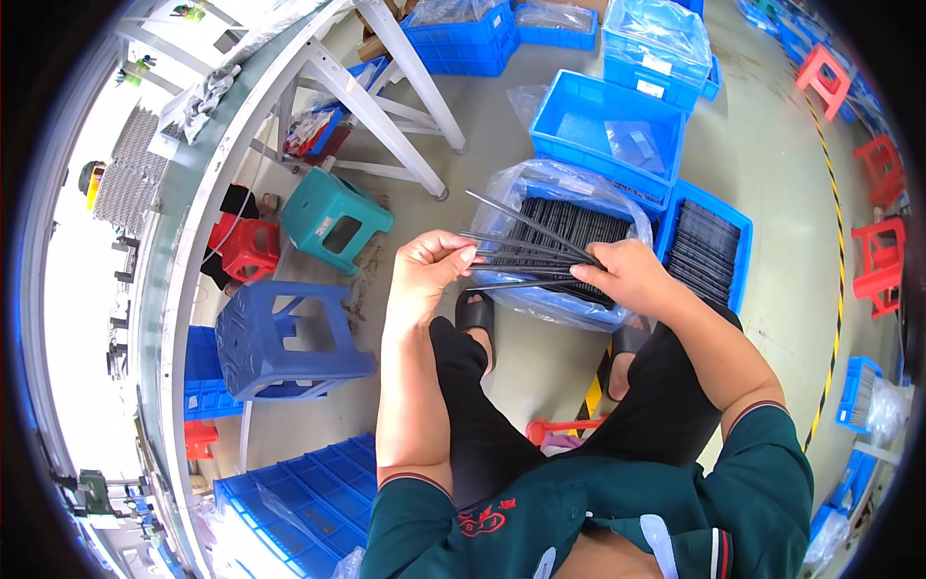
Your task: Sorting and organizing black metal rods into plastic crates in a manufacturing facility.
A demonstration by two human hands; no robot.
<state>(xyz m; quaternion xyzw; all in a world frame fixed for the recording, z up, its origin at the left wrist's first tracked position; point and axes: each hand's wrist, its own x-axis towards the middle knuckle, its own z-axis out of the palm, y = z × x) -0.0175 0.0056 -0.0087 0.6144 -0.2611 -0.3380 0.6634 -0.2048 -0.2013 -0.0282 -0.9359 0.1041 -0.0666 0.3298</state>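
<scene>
In front of my knees, my right hand (629, 277) is closed around one end of a bunch of thin black rods (526, 259). The rods fan out toward the left, one angled up away from the others. At their far ends, the thumb and fingers of my left hand (426, 273) pinch the tips of some of them. Below the hands stands a blue crate lined with a clear plastic bag (494, 188), packed with many similar black rods (588, 224). To its right, another blue crate (741, 236) holds more rods in rows.
Beyond the lined crate sits a blue bin (598, 101) with a clear plastic bag inside. Green (333, 217), blue (289, 338) and red (253, 249) stools stand by the workbench (207, 183) at left. Stacked blue crates (304, 497) lie at lower left. Yellow-black tape (837, 289) runs along the floor.
</scene>
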